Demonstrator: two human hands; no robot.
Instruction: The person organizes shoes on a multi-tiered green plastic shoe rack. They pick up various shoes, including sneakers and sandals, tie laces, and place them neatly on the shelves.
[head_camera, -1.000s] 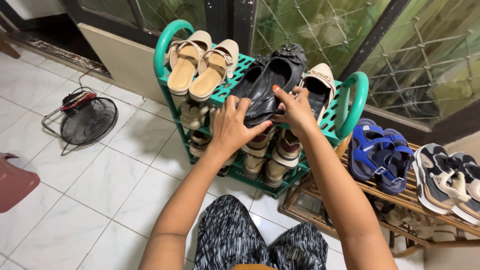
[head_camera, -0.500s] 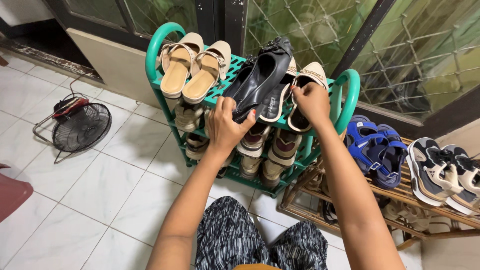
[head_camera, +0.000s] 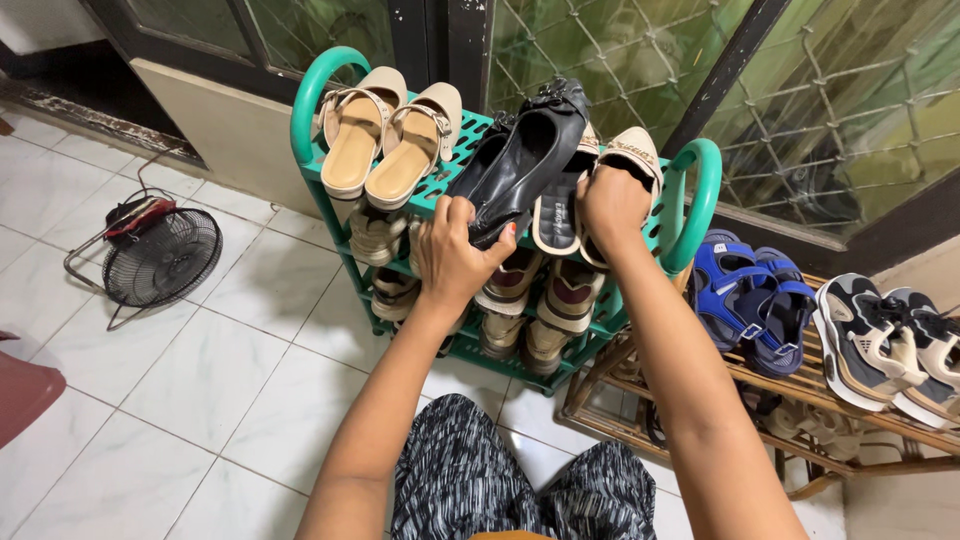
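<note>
Hands first: our left hand (head_camera: 452, 255) is clamped on the heel end of the black flats (head_camera: 525, 160), which sit stacked and tilted on the top shelf of the green rack (head_camera: 690, 200). Our right hand (head_camera: 612, 205) is closed around the heel of a cream slip-on (head_camera: 630, 160) just beside them, with its mate (head_camera: 558, 210) wedged between.

What worries us is how crowded that top shelf looks. Black flats lean over the cream pair, so if we tug either one, the other probably slides off the front edge onto the tile floor (head_camera: 200, 370). That shelf is full of holes too, so a heel could catch. The beige sandals (head_camera: 390, 130) at the far left sit apart and look safe. The rack seems light; leaning on it could tip it toward the wooden rack (head_camera: 700, 400) with the blue sandals (head_camera: 750, 300).
</note>
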